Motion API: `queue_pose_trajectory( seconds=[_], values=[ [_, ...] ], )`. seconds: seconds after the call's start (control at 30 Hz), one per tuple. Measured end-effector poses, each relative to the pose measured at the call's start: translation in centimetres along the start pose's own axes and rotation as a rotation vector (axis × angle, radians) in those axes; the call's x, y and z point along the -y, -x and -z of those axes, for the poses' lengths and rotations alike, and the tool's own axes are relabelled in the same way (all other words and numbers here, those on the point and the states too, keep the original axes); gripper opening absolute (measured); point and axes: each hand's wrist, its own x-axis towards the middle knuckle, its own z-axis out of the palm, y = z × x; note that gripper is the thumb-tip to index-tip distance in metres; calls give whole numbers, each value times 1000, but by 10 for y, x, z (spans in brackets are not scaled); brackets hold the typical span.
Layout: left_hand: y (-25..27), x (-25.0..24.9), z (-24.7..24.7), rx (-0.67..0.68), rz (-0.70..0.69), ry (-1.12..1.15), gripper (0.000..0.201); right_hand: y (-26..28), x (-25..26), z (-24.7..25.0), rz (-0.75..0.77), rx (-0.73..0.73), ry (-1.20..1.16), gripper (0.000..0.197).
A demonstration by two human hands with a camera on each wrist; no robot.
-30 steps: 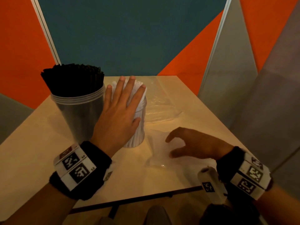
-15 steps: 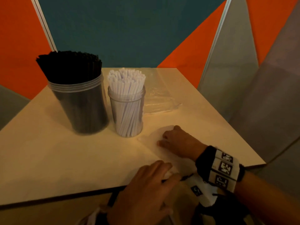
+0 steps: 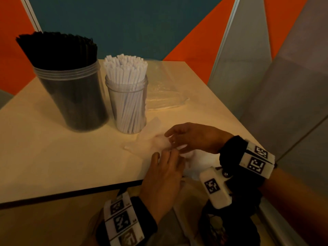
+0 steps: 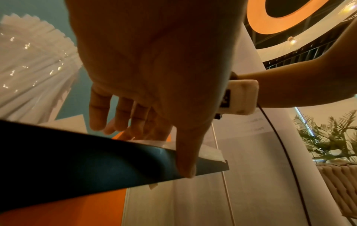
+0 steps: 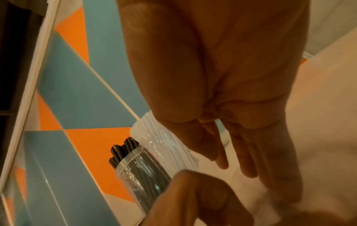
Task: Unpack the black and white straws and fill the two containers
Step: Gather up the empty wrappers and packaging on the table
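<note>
A large clear container (image 3: 71, 96) packed with black straws stands at the back left of the table (image 3: 44, 157). Beside it a smaller clear jar (image 3: 127, 103) holds white straws. Both show again in the right wrist view, black straws (image 5: 139, 171) and white straws (image 5: 166, 142). A crumpled clear wrapper (image 3: 147, 144) lies in front of the jar. My right hand (image 3: 179, 141) hovers on it with loose, nearly straight fingers (image 5: 249, 160). My left hand (image 3: 165, 166) reaches over the front edge, fingertips touching the wrapper, thumb (image 4: 185, 160) hanging past the table edge.
A second empty clear bag (image 3: 165, 96) lies flat behind and to the right of the white jar. Orange, teal and grey partition panels (image 3: 248, 59) close in the table at the back and right. The table's dark front edge (image 3: 71, 192) is near my body.
My left hand left the top of the white straws, dropped to the front edge, then came up onto the wrapper. My right hand stayed on the wrapper and bunched it slightly.
</note>
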Motion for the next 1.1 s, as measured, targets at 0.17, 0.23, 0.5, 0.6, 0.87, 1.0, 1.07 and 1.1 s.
queue_pose_trajectory(
  seconds=[0.17,0.23,0.5,0.6,0.87,1.0,1.07,1.1],
  values=[
    [6,20,0,17,-38,177,57,35,-19,23,175,17,722,47],
    [13,27,-6,-29,-42,182,50,55,-32,22,235,155,718,52],
    [28,26,-8,-146,-157,281,30,70,-69,-24,258,-105,797,57],
    [24,32,3,-251,-82,478,25,62,-64,-31,253,-211,737,40],
    [22,31,-8,122,-187,301,94,62,-52,-45,83,-225,799,46],
    [17,17,-12,51,-243,266,75,76,-53,-50,-5,-256,792,46],
    [15,15,-13,-10,-266,334,39,81,-56,-50,-24,-287,809,53],
    [14,18,-12,-39,-254,396,27,83,-58,-48,-23,-274,790,59]
  ],
)
